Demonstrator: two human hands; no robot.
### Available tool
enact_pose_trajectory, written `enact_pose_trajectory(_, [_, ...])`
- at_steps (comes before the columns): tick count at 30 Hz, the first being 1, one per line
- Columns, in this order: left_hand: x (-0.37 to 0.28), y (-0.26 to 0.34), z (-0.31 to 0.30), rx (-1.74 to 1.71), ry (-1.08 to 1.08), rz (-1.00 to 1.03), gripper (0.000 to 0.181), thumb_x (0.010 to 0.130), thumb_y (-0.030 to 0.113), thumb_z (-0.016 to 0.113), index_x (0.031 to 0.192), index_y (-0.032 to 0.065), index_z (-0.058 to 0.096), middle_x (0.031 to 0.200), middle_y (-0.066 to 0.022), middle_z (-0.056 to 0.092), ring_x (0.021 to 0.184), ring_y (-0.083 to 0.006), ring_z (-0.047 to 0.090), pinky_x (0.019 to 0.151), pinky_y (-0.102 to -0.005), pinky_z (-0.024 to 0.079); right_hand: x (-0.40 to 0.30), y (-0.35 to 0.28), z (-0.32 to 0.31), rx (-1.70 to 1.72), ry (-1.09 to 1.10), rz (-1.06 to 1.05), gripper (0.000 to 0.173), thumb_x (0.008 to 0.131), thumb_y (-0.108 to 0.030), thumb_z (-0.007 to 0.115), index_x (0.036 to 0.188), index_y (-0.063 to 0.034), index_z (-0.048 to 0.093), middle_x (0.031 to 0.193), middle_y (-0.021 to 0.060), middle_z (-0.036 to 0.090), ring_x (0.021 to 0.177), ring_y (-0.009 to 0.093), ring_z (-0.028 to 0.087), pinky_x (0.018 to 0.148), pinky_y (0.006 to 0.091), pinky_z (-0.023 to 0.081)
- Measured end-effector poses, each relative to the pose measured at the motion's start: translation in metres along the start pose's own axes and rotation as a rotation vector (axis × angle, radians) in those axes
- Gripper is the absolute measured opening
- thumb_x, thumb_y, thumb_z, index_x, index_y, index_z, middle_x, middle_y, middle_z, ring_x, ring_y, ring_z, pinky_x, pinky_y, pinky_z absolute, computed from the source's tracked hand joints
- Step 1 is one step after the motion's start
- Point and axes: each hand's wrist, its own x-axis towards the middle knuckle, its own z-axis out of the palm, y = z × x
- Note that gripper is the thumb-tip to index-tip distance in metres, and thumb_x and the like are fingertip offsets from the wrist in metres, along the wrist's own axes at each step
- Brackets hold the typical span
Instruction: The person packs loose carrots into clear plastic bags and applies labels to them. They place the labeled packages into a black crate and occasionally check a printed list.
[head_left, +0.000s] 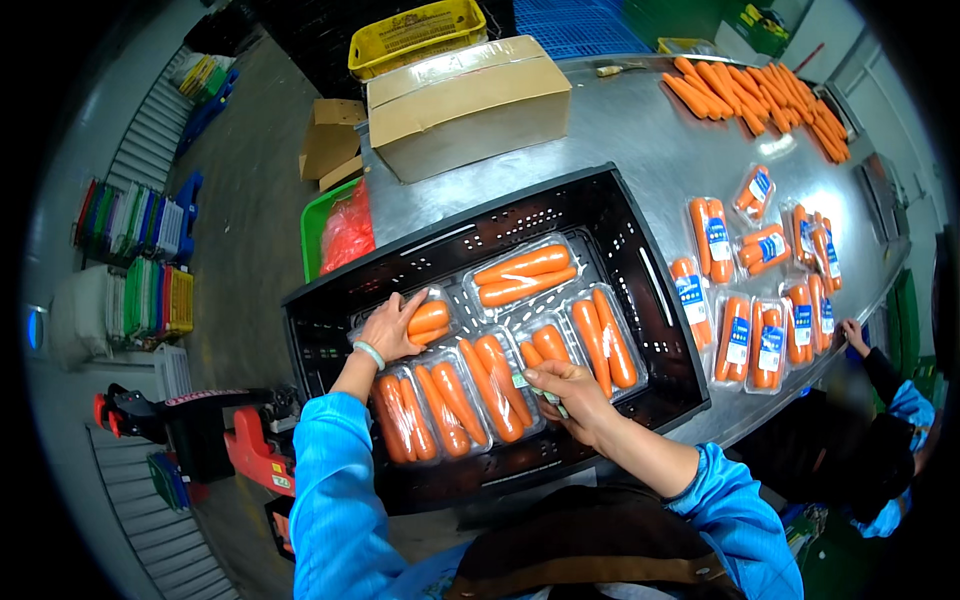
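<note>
My left hand (389, 328) grips a clear plastic-wrapped pack of carrots (429, 318) at the left end of a black plastic crate (651, 341). Its fingers spread over the film and cover part of the tray. Between the thumb and fingers of my right hand (574, 394) are small green-and-white stickers (522, 380), partly hidden by the fingers. That hand hovers over the crate's front, above another carrot pack (546, 341). Several more wrapped packs lie flat around it, among them a pack at the back (525, 274) and one at the right (604, 337).
Packs with blue-and-white labels (739, 339) stand on the steel table (637, 135) right of the crate. Loose carrots (757, 94) are piled at the far right. A cardboard box (469, 101) sits behind the crate. A co-worker's hand (855, 337) touches the table's right edge.
</note>
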Motion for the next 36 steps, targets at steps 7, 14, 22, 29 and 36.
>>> enact_pose_trajectory(7, [-0.023, 0.041, -0.06, -0.233, 0.308, -0.032, 0.116, 0.054, 0.032, 0.09, 0.152, 0.0149, 0.029, 0.115, -0.0143, 0.051, 0.1, -0.0334, 0.062, 0.086, -0.0419, 0.055, -0.009, 0.006, -0.008, 0.062, -0.075, -0.044, 0.02, 0.091, -0.021, 0.072, 0.1, -0.0046, 0.065, 0.08, 0.0016, 0.064, 0.057, 0.005, 0.049, 0.05, 0.0206, 0.036])
enact_pose_trajectory(14, [-0.049, 0.113, -0.052, -2.577, -0.2, 0.016, 0.082, 0.077, 0.062, 0.071, 0.137, 0.0146, 0.041, 0.118, -0.0143, 0.048, 0.092, -0.0232, 0.05, 0.08, -0.0381, 0.05, -0.003, -0.004, 0.036, -0.008, -0.251, -0.257, 0.02, 0.092, -0.02, 0.07, 0.103, -0.0032, 0.065, 0.085, -0.0009, 0.063, 0.07, 0.003, 0.053, 0.058, 0.0188, 0.041])
enact_pose_trajectory(22, [-0.061, 0.117, -0.033, -2.146, 0.042, -0.264, 0.076, 0.079, 0.058, 0.068, 0.135, 0.0091, 0.049, 0.117, -0.0112, 0.058, 0.106, -0.0267, 0.059, 0.094, -0.0402, 0.05, 0.039, 0.008, 0.061, -0.395, -0.131, -0.508, 0.018, 0.088, -0.013, 0.074, 0.089, 0.0004, 0.063, 0.08, 0.0049, 0.069, 0.069, 0.006, 0.062, 0.062, 0.0221, 0.049])
enact_pose_trajectory(29, [-0.023, 0.046, -0.029, -1.701, -0.15, -0.158, 0.096, 0.074, 0.03, 0.08, 0.152, 0.0115, 0.027, 0.136, -0.0081, 0.047, 0.119, -0.0209, 0.051, 0.104, -0.0354, 0.042, 0.028, 0.011, 0.016, -0.379, -0.138, -0.372, 0.019, 0.093, -0.018, 0.068, 0.096, -0.0043, 0.056, 0.071, -0.0005, 0.06, 0.062, 0.004, 0.053, 0.058, 0.0203, 0.047])
enact_pose_trajectory(36, [0.037, -0.004, -0.019, -0.373, -0.257, -0.077, 0.118, 0.058, 0.03, 0.089, 0.155, 0.0164, 0.023, 0.133, -0.0194, 0.05, 0.123, -0.0364, 0.053, 0.107, -0.0396, 0.042, -0.001, 0.006, -0.01, -0.479, -0.198, -0.231, 0.015, 0.095, -0.017, 0.064, 0.103, -0.0058, 0.058, 0.073, -0.0053, 0.055, 0.067, 0.001, 0.05, 0.058, 0.0199, 0.042])
